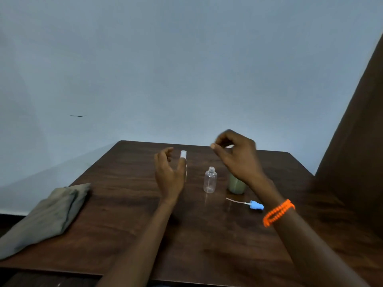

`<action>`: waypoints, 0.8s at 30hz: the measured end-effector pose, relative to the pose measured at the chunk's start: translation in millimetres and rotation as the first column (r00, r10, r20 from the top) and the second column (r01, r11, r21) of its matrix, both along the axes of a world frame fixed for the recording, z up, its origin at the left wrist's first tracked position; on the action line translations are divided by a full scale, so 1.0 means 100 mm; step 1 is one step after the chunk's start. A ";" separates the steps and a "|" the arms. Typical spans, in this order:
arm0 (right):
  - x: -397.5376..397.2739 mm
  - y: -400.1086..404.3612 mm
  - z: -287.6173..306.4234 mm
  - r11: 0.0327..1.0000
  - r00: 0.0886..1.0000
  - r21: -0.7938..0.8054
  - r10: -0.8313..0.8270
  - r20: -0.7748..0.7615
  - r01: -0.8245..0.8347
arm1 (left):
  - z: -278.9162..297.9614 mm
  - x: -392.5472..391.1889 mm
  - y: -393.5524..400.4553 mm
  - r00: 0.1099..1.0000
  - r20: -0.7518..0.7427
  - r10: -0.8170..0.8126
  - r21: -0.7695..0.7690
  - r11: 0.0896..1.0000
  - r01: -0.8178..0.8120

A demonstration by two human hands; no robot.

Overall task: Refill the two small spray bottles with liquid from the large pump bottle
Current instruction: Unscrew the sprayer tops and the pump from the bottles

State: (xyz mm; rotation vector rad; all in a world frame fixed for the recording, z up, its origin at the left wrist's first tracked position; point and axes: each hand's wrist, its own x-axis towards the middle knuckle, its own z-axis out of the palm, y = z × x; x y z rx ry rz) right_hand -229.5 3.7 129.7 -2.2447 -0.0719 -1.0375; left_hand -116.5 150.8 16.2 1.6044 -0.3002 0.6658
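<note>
A small clear spray bottle stands uncapped at the table's middle. Its blue spray head, with a thin tube, lies on the wood to the right. A second small bottle with a white cap stands upright to the left. My left hand is beside it with fingers spread, the thumb overlapping its side. The large bottle of greenish liquid stands at the right, its top hidden behind my right wrist. My right hand hovers above it, fingers loosely curled, nothing visible in them.
The dark wooden table meets a pale blue wall at the back. A folded grey-green cloth lies at the left edge. A brown panel rises at the far right. An orange bead bracelet circles my right wrist.
</note>
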 end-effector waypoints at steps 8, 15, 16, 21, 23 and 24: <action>1.31 0.35 -0.32 0.978 0.857 -0.201 -0.065 -0.510 -0.046 | -0.33 0.40 0.19 0.857 -0.347 -0.381 0.174 0.872 0.458; 1.33 0.26 -0.40 0.993 0.873 -0.104 0.005 -0.487 -0.063 | -0.44 0.48 0.17 0.896 -0.295 -0.332 0.302 0.857 0.417; 1.32 0.23 -0.39 0.993 0.877 -0.096 0.013 -0.480 -0.067 | -0.42 0.47 0.17 0.899 -0.299 -0.321 0.314 0.857 0.410; 1.26 0.07 -0.35 0.974 0.814 -0.041 0.161 -0.558 -0.221 | -0.38 0.45 0.16 0.875 -0.336 -0.349 0.342 0.820 0.459; 1.25 0.04 -0.29 0.960 0.796 -0.026 0.216 -0.566 -0.279 | -0.37 0.44 0.16 0.874 -0.341 -0.346 0.358 0.812 0.461; 1.24 0.04 -0.23 0.958 0.806 -0.015 0.232 -0.545 -0.286 | -0.36 0.43 0.17 0.879 -0.341 -0.333 0.372 0.811 0.452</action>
